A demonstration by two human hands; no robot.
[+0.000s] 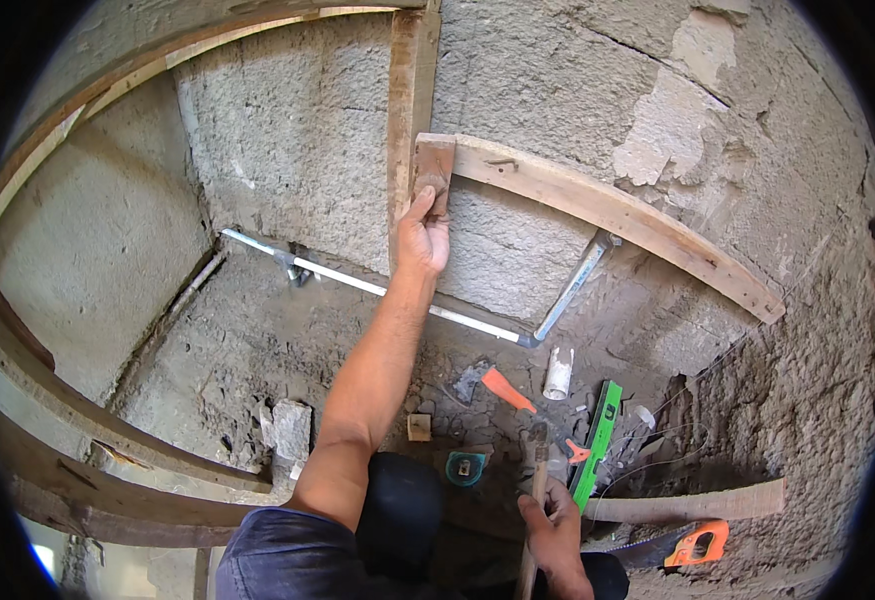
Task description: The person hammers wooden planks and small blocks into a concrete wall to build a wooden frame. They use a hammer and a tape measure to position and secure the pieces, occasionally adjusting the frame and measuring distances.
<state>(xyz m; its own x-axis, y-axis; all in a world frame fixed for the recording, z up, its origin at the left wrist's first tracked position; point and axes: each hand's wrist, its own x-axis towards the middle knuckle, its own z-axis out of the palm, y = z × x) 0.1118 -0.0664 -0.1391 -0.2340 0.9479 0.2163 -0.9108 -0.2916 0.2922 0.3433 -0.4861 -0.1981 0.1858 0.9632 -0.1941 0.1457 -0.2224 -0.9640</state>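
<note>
One right hand [555, 530] is nearest, low in the view, its forearm short in the frame and wrist bent so the knuckles face up; its fingers are wrapped around the shaft of one wooden-handled tool [540, 478], held nearly upright, head end up. To the right of it lie one saw [699, 544] with an orange handle and one loose plank [692, 502], the saw just below the plank.

A little farther, on the rough ground [287, 350], are one green spirit level [595, 445] lying aslant, one teal tape measure [466, 468], one small wooden cube [418, 427], one orange-handled tool [507, 390] and one short white pipe piece [557, 373].

Beyond, one thin white pipe [342, 278] runs along the wall base to a dark elbow [527, 340], where one grey-blue pipe [572, 285] slants up.

Farthest, the left arm is stretched up and forward, almost straight. The left hand [423, 238] grasps the lower end of one short wooden block [434, 158], thumb on its face. The block stands upright beside one wooden post [412, 80], at the left end of one long plank [607, 205] against the concrete wall [547, 90].
</note>
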